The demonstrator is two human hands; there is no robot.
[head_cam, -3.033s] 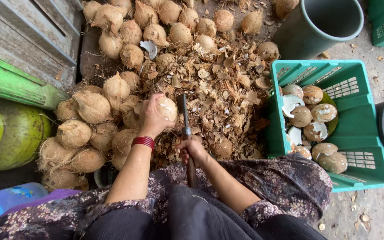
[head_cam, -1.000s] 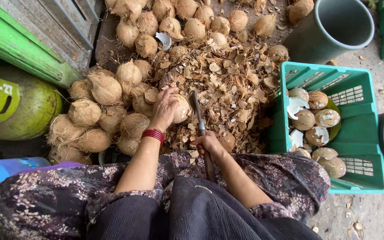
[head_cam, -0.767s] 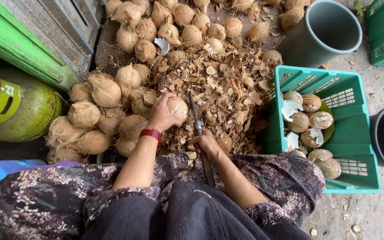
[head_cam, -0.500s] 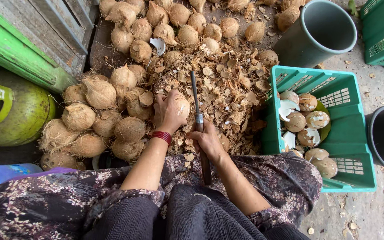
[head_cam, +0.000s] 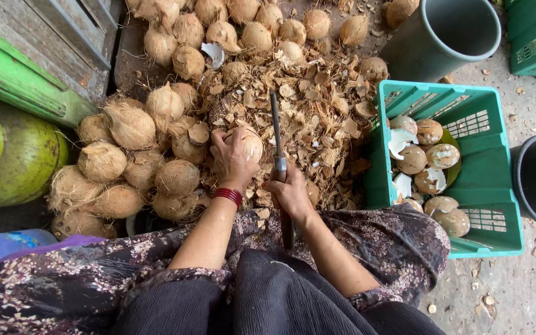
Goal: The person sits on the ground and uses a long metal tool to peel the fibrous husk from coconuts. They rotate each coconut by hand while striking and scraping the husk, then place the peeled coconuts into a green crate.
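A coconut point(head_cam: 246, 144) is being steadied on the shell heap point(head_cam: 317, 118) by the left hand point(head_cam: 232, 162), fingers curled over its top and clamped on it; just right of the coconut, a knife point(head_cam: 276, 146) is being gripped by the right hand point(head_cam: 291, 192), fist closed round the handle, blade pointing away from the body. The blade is being kept very close to the left fingers, so a glancing stroke off the round shell could be reaching them. The coconut is probably being seated on loose chips, so rolling is being risked
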